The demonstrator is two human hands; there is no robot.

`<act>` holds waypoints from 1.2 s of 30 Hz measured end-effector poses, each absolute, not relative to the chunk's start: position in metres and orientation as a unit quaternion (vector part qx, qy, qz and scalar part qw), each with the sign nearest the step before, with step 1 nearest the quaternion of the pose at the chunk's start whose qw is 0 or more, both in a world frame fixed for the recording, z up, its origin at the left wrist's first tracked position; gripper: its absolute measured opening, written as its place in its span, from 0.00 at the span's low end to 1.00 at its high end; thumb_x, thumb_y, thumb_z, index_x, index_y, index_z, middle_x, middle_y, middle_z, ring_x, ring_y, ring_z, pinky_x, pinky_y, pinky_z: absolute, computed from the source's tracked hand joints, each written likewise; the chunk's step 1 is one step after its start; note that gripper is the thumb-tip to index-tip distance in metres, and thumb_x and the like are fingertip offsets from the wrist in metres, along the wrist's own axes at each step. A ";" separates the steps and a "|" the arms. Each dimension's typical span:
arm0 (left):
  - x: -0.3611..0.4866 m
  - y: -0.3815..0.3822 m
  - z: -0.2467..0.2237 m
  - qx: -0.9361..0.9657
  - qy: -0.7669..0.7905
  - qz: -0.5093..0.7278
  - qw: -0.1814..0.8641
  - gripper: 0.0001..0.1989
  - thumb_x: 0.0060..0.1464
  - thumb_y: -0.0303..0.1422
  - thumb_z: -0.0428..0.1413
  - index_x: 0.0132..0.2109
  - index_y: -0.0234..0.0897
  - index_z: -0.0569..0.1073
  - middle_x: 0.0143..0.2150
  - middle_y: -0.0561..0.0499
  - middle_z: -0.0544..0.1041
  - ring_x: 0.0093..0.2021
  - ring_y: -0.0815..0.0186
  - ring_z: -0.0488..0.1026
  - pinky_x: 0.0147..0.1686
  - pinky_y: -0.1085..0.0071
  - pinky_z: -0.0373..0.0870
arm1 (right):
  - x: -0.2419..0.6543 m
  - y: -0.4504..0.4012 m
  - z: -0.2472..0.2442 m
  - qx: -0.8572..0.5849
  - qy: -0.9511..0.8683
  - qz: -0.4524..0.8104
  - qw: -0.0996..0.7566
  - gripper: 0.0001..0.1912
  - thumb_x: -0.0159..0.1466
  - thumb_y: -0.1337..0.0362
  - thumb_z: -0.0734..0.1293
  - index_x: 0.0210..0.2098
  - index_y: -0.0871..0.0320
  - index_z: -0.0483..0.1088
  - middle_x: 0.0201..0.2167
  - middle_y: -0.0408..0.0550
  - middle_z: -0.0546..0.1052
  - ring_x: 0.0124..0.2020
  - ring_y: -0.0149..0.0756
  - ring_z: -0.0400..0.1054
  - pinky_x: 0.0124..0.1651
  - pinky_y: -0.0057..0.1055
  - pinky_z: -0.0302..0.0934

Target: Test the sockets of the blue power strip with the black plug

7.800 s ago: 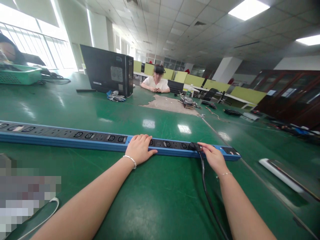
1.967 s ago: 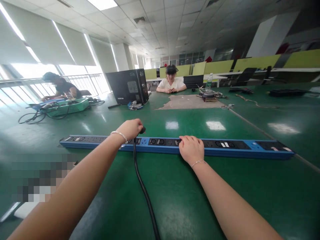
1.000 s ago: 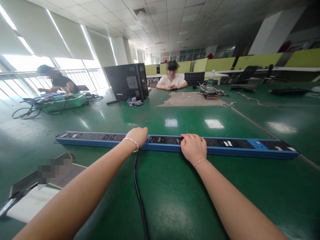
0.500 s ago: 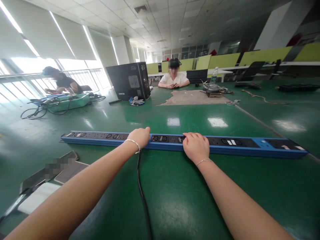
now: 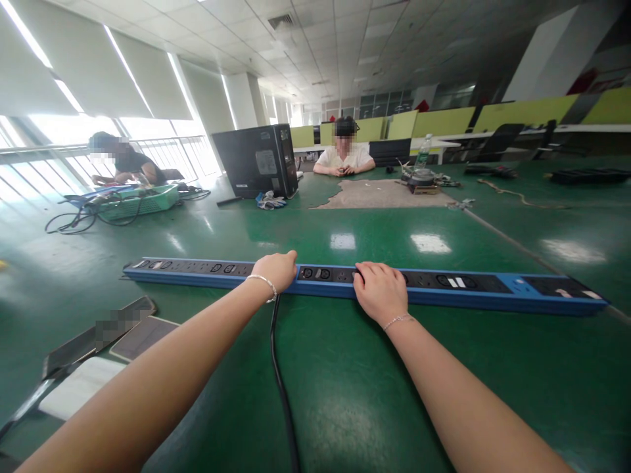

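A power strip point(image 5: 335, 276) lies under left hand point(image 5: 276, 272) (curled on cord point(image 5: 282, 390)) and loosely draped right hand point(image 5: 382, 291).

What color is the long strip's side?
Blue; the strip shows it best in the head view.

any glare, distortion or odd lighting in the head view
Head view: the windows at far left are blown out to white; head view: ceiling lights reflect as pale patches on the green table beyond the blue power strip; head view: wide-angle distortion tilts the pillar at upper right.
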State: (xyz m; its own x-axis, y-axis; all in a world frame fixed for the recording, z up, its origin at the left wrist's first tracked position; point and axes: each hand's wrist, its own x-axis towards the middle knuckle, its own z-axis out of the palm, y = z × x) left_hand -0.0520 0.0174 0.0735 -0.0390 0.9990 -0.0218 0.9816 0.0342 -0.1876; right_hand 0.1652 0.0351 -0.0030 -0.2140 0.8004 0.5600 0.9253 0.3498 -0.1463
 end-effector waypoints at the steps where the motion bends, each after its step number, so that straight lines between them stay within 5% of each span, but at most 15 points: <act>1: -0.052 0.017 0.073 -0.688 -0.720 0.074 0.056 0.16 0.57 0.34 0.39 0.47 0.37 0.67 0.38 0.41 0.77 0.39 0.58 0.75 0.36 0.64 0.67 | 0.163 0.034 -0.003 -0.545 -0.783 -0.110 0.279 0.18 0.64 0.60 0.54 0.47 0.56 0.70 0.48 0.47 0.73 0.49 0.38 0.61 0.50 0.35 0.46; 10: -0.058 0.021 0.068 -0.687 -0.724 0.055 0.031 0.16 0.55 0.41 0.43 0.46 0.38 0.67 0.39 0.43 0.77 0.40 0.58 0.74 0.37 0.65 0.67 | 0.162 0.028 -0.001 -0.502 -0.827 -0.115 0.227 0.24 0.63 0.47 0.54 0.54 0.47 0.64 0.54 0.47 0.68 0.53 0.41 0.57 0.52 0.39 0.45; 25: -0.094 0.011 0.131 -0.643 -0.760 -0.090 0.027 0.16 0.54 0.41 0.44 0.43 0.39 0.71 0.27 0.50 0.76 0.29 0.63 0.73 0.35 0.69 0.65 | 0.162 0.028 -0.001 -0.504 -0.823 -0.100 0.241 0.24 0.63 0.46 0.54 0.53 0.46 0.66 0.53 0.48 0.68 0.53 0.41 0.57 0.52 0.40 0.46; 30: -0.151 0.016 0.121 -0.563 -0.810 -0.117 0.113 0.18 0.57 0.39 0.40 0.46 0.39 0.70 0.40 0.43 0.77 0.40 0.57 0.73 0.36 0.66 0.65 | 0.162 0.029 -0.002 -0.502 -0.824 -0.105 0.241 0.24 0.63 0.47 0.53 0.52 0.46 0.66 0.53 0.47 0.68 0.53 0.41 0.57 0.52 0.40 0.46; 36: -0.188 0.017 0.103 -0.603 -0.797 0.018 0.028 0.16 0.55 0.40 0.43 0.43 0.41 0.71 0.40 0.47 0.77 0.40 0.61 0.73 0.36 0.71 0.65 | 0.162 0.029 -0.003 -0.503 -0.822 -0.110 0.243 0.24 0.63 0.47 0.54 0.52 0.46 0.66 0.52 0.48 0.69 0.53 0.42 0.58 0.51 0.41 0.47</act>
State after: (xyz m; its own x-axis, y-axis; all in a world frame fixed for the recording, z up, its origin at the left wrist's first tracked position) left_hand -0.1881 0.0167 0.1034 -0.2717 0.9621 0.0237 0.9601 0.2727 -0.0621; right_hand 0.1618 0.0291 -0.0028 -0.3746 0.7739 0.5106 0.8808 0.4690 -0.0647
